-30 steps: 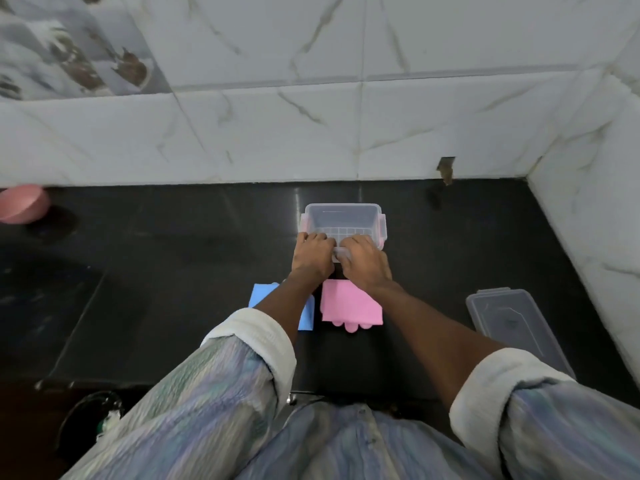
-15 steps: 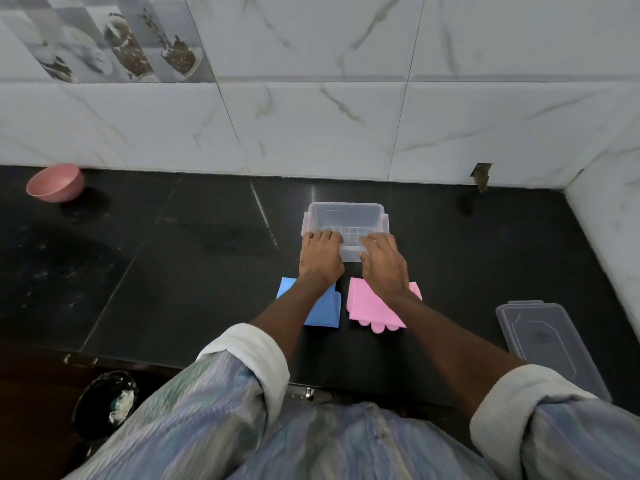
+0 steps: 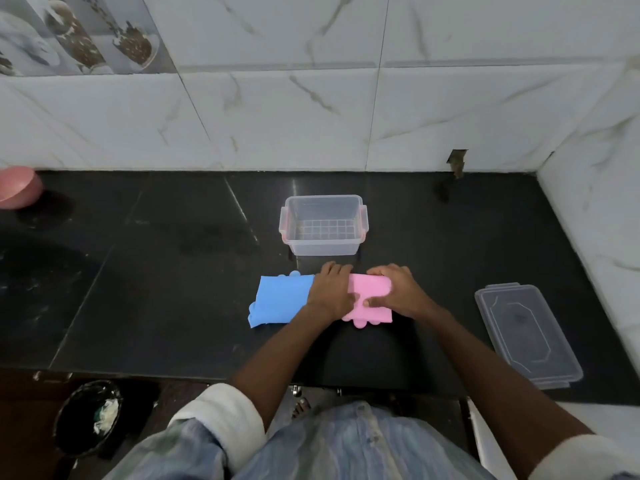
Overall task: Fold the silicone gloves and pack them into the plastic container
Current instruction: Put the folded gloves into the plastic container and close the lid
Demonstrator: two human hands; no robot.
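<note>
Your left hand (image 3: 330, 292) and right hand (image 3: 394, 293) press pink glove (image 3: 370, 303) flat | folded, fingers point near | container (image 3: 323, 225) long axis left-right, just beyond

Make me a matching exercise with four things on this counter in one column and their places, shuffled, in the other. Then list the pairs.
Things:
1. blue glove
2. pink glove
3. plastic container
4. lid

Places:
A. far right, near the counter's front edge
B. under both hands
C. behind the gloves, open and empty
D. left of the pink glove, its right edge under the left hand

Pairs: 1-D, 2-B, 3-C, 4-A
</note>
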